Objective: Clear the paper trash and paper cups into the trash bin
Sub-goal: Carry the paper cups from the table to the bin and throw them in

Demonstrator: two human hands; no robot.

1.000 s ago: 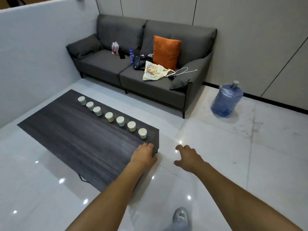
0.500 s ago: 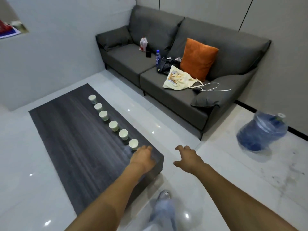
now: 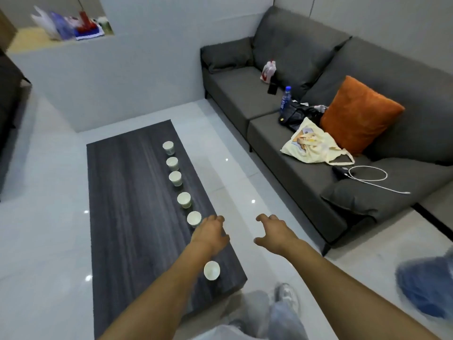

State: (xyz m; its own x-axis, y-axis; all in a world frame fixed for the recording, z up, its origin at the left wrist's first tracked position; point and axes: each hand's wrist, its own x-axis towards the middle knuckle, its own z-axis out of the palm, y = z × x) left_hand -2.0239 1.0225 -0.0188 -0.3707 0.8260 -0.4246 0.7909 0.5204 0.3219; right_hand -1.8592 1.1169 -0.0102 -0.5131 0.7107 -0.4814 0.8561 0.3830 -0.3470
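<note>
Several white paper cups stand in a row along the right side of a dark wood coffee table (image 3: 127, 204). The nearest cup (image 3: 211, 270) sits beside my left forearm near the table's front corner. The cup (image 3: 194, 219) ahead of it is just left of my left hand (image 3: 211, 235), which hovers over the row with fingers loosely bent, holding nothing. One cup may be hidden under that hand. My right hand (image 3: 275, 233) hangs over the floor to the right of the table, fingers relaxed and empty. No trash bin shows.
A grey sofa (image 3: 306, 123) runs along the right with an orange cushion (image 3: 359, 114), a cloth bag (image 3: 311, 143), a water bottle (image 3: 284, 98) and a white cable (image 3: 370, 175). A blue water jug (image 3: 426, 288) lies at the lower right. A white half wall stands behind the table.
The view has swung left and closer to the table. My left hand has moved forward along the cup row, so the end cup now lies behind it by my forearm. Both hands stay empty.
</note>
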